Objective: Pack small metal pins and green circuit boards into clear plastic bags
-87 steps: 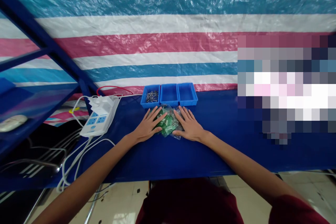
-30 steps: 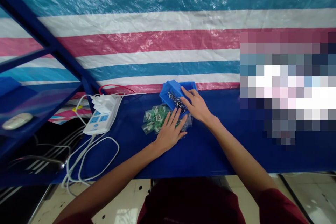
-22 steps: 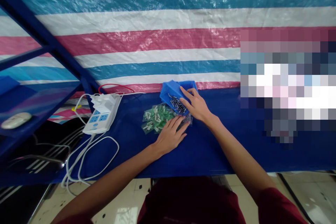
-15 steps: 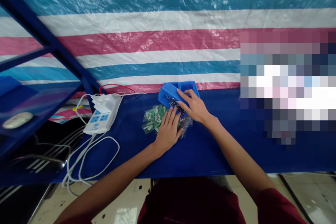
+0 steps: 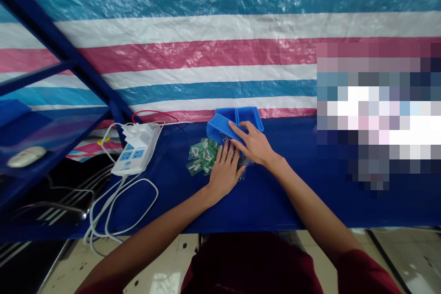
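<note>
My right hand (image 5: 253,144) grips a tilted blue bin (image 5: 220,125), its fingers along the bin's side. Dark, thin pieces (image 5: 225,138) show at the bin's lower edge, partly hidden by my hands. Just in front, my left hand (image 5: 224,170) lies with fingers stretched out over the small parts, touching them. Green bags with white pieces (image 5: 203,156) lie to the left of it. Clear bags (image 5: 244,165) show between the two hands, mostly covered. Two more blue bins (image 5: 250,118) stand behind, against the striped sheet.
A white power strip (image 5: 134,154) with plugs and looped white cables (image 5: 156,193) lies on the left of the blue table (image 5: 268,202). A blue metal frame (image 5: 86,78) rises at the left, with a white mouse (image 5: 26,157) beyond it. The right side is pixelated.
The blue bin has tipped further over the dark pieces, covering more of them. My right hand has moved slightly down with it, and my left hand has shifted slightly right.
</note>
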Demonstrator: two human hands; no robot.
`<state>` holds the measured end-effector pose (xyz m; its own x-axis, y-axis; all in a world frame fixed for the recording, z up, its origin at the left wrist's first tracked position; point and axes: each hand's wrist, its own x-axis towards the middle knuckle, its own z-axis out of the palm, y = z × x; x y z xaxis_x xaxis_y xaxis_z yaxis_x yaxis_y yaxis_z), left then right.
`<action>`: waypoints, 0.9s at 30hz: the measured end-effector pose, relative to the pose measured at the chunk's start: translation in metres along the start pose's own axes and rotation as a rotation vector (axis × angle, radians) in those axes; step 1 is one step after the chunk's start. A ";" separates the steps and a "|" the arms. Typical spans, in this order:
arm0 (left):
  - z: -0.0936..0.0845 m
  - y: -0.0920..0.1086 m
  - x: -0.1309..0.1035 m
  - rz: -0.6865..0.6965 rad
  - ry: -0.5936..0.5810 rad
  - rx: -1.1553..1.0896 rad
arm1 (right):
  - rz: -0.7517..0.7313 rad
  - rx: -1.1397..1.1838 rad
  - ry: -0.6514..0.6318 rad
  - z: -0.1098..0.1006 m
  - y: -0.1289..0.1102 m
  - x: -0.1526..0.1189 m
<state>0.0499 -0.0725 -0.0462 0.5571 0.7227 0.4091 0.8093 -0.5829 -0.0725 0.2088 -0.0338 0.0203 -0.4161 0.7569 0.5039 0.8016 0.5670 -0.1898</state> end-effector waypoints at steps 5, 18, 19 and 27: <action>0.001 0.000 -0.001 -0.003 -0.004 -0.011 | -0.044 -0.031 0.001 -0.001 0.001 -0.001; -0.001 0.001 0.000 -0.008 -0.032 -0.010 | -0.090 -0.083 0.007 -0.002 -0.002 -0.003; -0.001 0.001 0.000 -0.006 -0.036 -0.008 | -0.090 -0.084 0.007 -0.002 -0.003 -0.003; -0.001 0.001 -0.001 -0.007 -0.032 -0.032 | -0.116 -0.091 0.021 -0.004 0.001 -0.004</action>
<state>0.0501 -0.0741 -0.0457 0.5576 0.7379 0.3802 0.8070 -0.5891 -0.0401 0.2130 -0.0383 0.0215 -0.5000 0.6802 0.5361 0.7844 0.6181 -0.0527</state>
